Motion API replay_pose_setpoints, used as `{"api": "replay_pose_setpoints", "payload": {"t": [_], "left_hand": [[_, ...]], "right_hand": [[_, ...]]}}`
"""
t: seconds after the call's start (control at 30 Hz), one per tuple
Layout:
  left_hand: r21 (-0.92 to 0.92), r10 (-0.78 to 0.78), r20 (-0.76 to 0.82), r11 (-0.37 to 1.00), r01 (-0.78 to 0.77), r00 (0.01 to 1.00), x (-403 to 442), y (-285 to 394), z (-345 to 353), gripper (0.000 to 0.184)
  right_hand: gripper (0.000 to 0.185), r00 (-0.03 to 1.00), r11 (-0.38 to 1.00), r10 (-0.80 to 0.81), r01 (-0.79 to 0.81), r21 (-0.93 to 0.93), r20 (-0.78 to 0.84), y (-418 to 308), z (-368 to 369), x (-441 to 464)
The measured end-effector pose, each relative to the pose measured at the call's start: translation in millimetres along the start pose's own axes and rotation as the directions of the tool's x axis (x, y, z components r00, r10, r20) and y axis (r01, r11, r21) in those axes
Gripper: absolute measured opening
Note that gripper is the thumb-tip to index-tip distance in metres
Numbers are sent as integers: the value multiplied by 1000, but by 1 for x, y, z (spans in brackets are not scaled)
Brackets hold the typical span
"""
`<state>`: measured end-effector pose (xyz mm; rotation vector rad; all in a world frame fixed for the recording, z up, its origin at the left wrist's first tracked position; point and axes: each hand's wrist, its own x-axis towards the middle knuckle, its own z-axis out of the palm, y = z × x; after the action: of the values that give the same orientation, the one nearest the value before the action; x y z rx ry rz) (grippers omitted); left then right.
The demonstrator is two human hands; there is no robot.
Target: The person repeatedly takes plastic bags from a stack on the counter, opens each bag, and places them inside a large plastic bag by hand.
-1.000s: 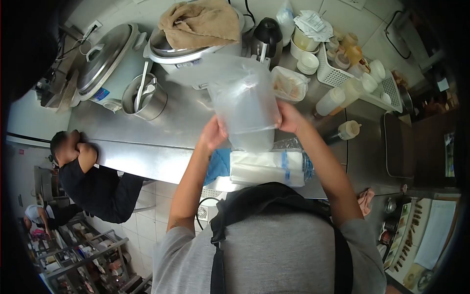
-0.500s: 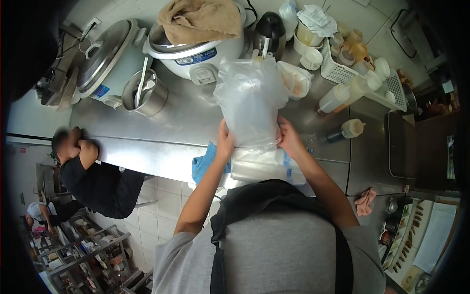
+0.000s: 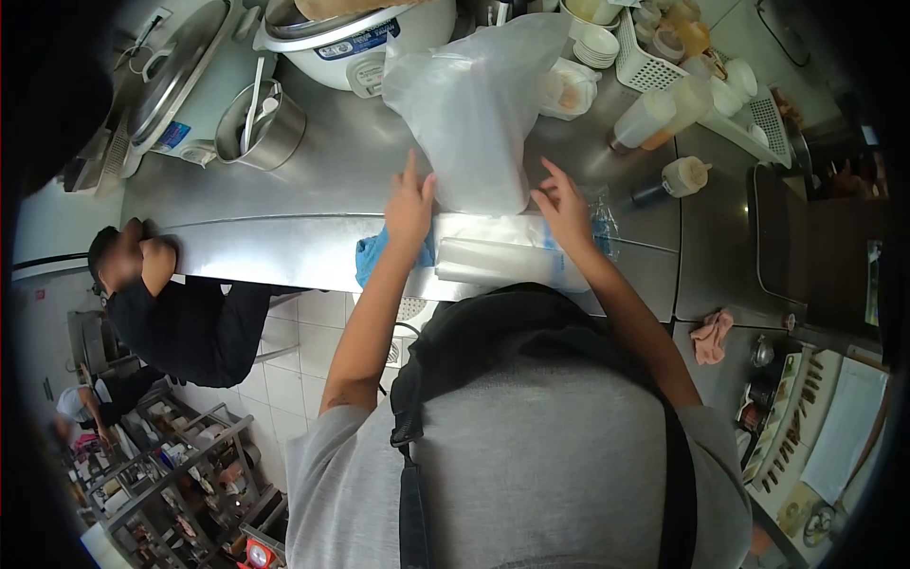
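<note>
- Plastic bag [image 3: 479,114], translucent and flared at the top, rises over a metal surface [image 3: 322,204] between the left hand [image 3: 408,207] and the right hand [image 3: 566,213].
- Alongside the bag's left edge, the left hand has its fingers stretched out and its thumb apart; whether that thumb brushes the film cannot be told.
- Just beside the opposite edge, the right hand has its fingers loosely bent, a gap between thumb and forefinger, with nothing gripped.
- Thin film looks light, soft and slippery, apt to crease or slide, and likely to tear under a hard tug; whether something stiffer fills the bag is unclear.
- Both sides near the lower end seem the surest hold, pinched lightly between thumb and fingers; the flared top looks floppier.
- Flat plastic sleeves [image 3: 502,261] lie near the bag's lower end, a blue cloth [image 3: 371,256] to their left; a white tub [image 3: 580,102] sits near its upper right.
</note>
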<state>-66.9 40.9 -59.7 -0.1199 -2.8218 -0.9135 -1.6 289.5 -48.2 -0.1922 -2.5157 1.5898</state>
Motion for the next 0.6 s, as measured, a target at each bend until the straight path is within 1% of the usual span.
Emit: {"api": "replay_pose_setpoints", "payload": {"t": [0.03,0.07,0.13,0.17,0.27,0.3,0.33,0.43,0.5,0.6], "left_hand": [[-35,-2,-38,999,1,999,-12,10,-21,37],[-69,-7,-74,998,1,997,-26,15,-34,39],[-24,156,-4,988,-156,988,-52,15,-40,35],[-6,234,37,972,-234,972,-62,15,-41,33],[24,372,91,926,-376,924,-75,27,-33,25],[41,395,72,916,-398,916,-76,26,-27,23],[45,390,81,918,-394,917,-78,24,-24,22],[37,405,111,911,-411,907,-77,23,-22,18],[16,429,137,900,-435,893,-78,24,-27,14],[-45,406,117,914,-404,906,-77,30,-34,14]], "right_hand": [[45,998,997,-59,58,-41,-26,-9,-10,-12],[42,989,979,-144,142,-148,-7,-5,-18,-25],[36,953,888,-296,298,-349,61,8,-34,-54],[34,955,891,-290,294,-347,64,13,-35,-66],[30,961,896,-269,272,-351,57,23,-35,-81],[31,966,898,-254,254,-359,49,25,-34,-80],[31,970,900,-239,236,-366,39,27,-34,-79],[23,972,905,-219,237,-354,92,23,-37,-76],[16,963,900,-260,268,-343,68,19,-37,-76],[10,952,887,-305,289,-360,14,6,-38,-73]]}}
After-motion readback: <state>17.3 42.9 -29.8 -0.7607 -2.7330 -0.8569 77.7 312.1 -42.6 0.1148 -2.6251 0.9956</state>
